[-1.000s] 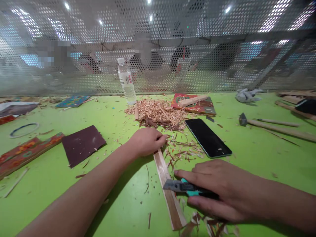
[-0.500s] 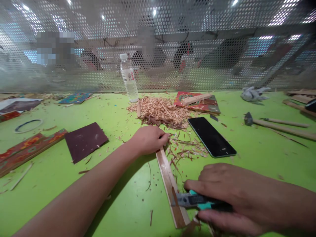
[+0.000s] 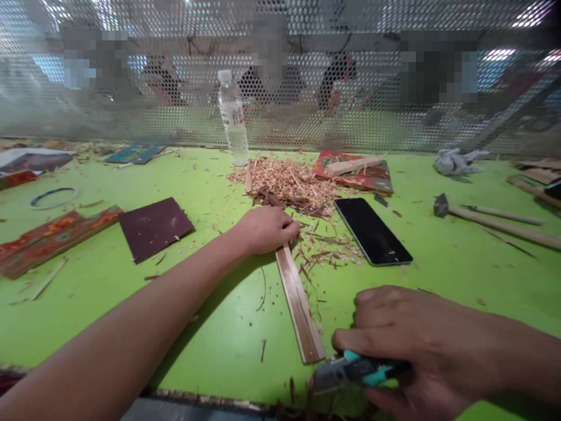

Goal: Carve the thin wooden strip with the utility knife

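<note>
A thin wooden strip point(image 3: 298, 301) lies on the green table point(image 3: 210, 316), running from the middle toward the near edge. My left hand point(image 3: 265, 228) is closed over its far end and presses it down. My right hand point(image 3: 407, 345) is wrapped round a teal and black utility knife point(image 3: 350, 371), whose blade sits just past the strip's near end, at the table's front edge. Thin wood shavings point(image 3: 324, 248) lie scattered right of the strip.
A heap of shavings point(image 3: 287, 184) and a water bottle point(image 3: 234, 120) stand behind my left hand. A black phone point(image 3: 372, 230) lies to the right, a hammer point(image 3: 482, 219) further right, dark sandpaper point(image 3: 155, 227) and painted boards point(image 3: 48, 240) to the left. A perforated metal screen point(image 3: 175, 117) backs the table.
My right hand has drawn the knife along the strip toward me, off its near end. The left hand has kept its hold on the far end.
</note>
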Tool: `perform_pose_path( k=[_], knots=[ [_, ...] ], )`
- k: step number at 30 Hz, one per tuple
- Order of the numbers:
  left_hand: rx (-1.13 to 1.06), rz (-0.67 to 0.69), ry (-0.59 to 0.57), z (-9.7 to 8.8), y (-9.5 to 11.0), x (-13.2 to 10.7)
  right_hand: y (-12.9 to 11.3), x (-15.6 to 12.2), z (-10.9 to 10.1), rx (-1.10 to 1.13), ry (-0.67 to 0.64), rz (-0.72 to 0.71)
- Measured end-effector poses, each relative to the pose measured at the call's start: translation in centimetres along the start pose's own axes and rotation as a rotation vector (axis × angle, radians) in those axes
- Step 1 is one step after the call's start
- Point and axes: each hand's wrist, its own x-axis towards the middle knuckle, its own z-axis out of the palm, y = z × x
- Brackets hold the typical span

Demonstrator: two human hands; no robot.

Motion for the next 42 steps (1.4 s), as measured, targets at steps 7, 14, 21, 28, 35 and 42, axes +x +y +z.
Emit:
perform_pose_path(
  k=[7,14,21,28,35,42],
  knots=[
    [0.011,-0.004,0.031,0.2,0.0,-0.1,0.9,0.7,-0.2,-0.098,0.152,0.096],
    [0.006,-0.020,0.036,0.1,0.1,-0.1,0.8,0.7,0.1,-0.063,0.098,0.086],
    [0.000,-0.021,0.017,0.1,-0.1,0.0,0.5,0.1,0.7,-0.029,0.036,-0.010],
    [-0.005,-0.019,0.021,0.0,-0.1,-0.1,1.1,0.7,0.4,-0.085,0.207,0.048],
    [-0.005,-0.029,0.021,0.0,0.0,0.0,1.4,0.4,0.3,-0.110,0.169,-0.004],
    [-0.012,-0.036,0.005,0.0,-0.2,0.2,0.2,0.0,1.2,-0.125,0.111,-0.091]
  ],
)
